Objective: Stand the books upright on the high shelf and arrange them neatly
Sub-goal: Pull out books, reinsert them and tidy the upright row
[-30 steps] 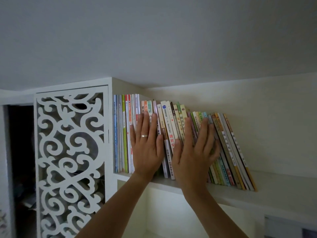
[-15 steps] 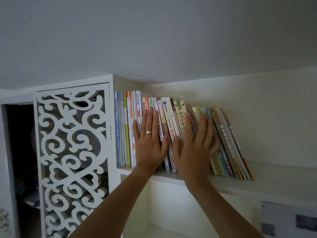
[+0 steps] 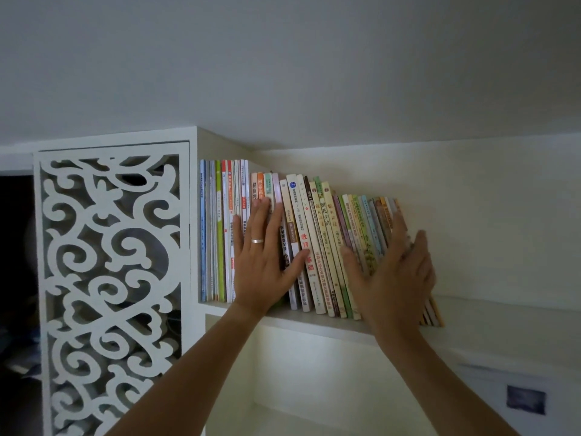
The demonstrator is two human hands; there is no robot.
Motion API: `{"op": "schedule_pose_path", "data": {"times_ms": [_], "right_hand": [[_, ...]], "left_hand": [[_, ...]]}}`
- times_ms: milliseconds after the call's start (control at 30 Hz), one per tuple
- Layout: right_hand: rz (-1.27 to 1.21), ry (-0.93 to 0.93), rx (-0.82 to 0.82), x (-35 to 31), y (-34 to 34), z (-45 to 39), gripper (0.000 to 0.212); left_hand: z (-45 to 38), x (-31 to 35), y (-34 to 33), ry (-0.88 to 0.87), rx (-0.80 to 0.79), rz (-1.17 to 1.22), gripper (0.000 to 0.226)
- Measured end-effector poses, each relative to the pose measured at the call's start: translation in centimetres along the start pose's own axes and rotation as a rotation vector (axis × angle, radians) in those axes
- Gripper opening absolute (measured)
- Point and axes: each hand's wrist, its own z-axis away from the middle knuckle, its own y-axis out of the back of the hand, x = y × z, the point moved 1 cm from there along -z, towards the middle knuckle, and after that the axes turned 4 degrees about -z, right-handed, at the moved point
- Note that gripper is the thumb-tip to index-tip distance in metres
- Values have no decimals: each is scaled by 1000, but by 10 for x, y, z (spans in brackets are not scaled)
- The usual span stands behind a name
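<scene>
A row of thin colourful books [image 3: 317, 247] stands on the high white shelf [image 3: 490, 322], packed against the cabinet side at the left. The leftmost books stand upright; those from the middle to the right end lean slightly leftward at the top. My left hand [image 3: 264, 262], wearing a ring, lies flat with straight fingers on the spines near the left of the row. My right hand [image 3: 396, 275] is flat and spread at the right end of the row, pressing on the last books and hiding their lower spines.
A white cabinet door with scroll cut-outs [image 3: 110, 278] stands left of the books. The ceiling [image 3: 283, 73] hangs close above the shelf. Bare shelf board runs right of the books to the wall [image 3: 503, 231]. An open niche [image 3: 298, 388] lies below the shelf.
My right hand has slid from the middle of the row to its right end. The right-hand books lean less than before. My left hand stays flat on the spines.
</scene>
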Motion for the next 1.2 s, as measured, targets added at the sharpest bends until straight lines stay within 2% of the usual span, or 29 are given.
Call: {"op": "schedule_pose_path", "data": {"times_ms": [133,233,300,367,533,800,933,1000,1100,1200], "right_hand": [[-102,-40,-70,4,9,-8,105],[-249,-238,-111,16,17,-22,90],[-212,-240,-151,20,13,-23,77],[-195,-229,-134,16,12,-21,71],[-178,-239,-39,6,3,-18,71],[-261,-313,-1,-21,-20,-12,63],[-301,-242,-14,-14,-24,-8,68],[-346,-208,-80,-8,-22,-7,75],[-433,-163,-207,-3,-17,-5,110],[-362,-101,-251,-4,-16,-1,140]], "left_hand": [[2,1,-1,8,-1,3,80],[2,0,-3,-1,5,18,77],[2,0,-3,-7,7,15,74],[2,2,-4,-10,0,13,72],[2,2,-6,-2,-21,13,66],[2,-2,-6,-24,-29,34,60],[0,-1,-1,10,25,163,61],[0,-1,0,-27,16,130,69],[2,-3,-2,-89,6,41,83],[3,-4,-3,-81,32,70,84]]}}
